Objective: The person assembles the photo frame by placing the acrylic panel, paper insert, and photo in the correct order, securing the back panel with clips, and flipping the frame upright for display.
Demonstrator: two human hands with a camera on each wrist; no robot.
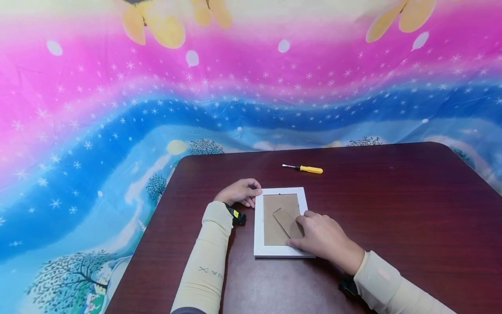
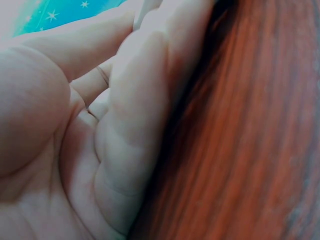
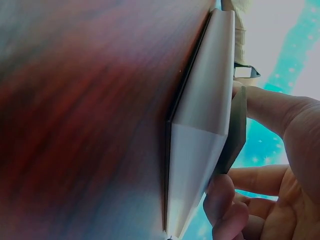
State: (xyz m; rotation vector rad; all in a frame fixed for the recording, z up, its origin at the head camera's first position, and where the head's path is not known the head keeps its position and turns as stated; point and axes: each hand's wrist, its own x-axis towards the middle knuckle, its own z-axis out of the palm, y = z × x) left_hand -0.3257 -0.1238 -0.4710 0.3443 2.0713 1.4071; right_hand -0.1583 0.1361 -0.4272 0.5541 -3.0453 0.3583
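A white picture frame (image 1: 259,226) lies face down on the table, its brown backing board (image 1: 270,205) showing inside the border. On that board is a brown stand leg (image 1: 288,220), slanting across the lower right. My left hand (image 1: 240,192) holds the frame's far left corner between thumb and fingers; a sliver of white frame (image 2: 146,11) shows there in the left wrist view. With thumb and fingers, my right hand (image 1: 323,233) pinches the wide end of the leg near the frame's lower right. The right wrist view shows the leg (image 3: 236,132) tilted up beside the frame's edge.
A screwdriver (image 1: 310,169) with a yellow handle lies beyond the frame on the dark red wooden table (image 1: 392,209). Behind the table's far edge hangs a colourful printed cloth (image 1: 251,87). Black camera mounts are strapped to both wrists.
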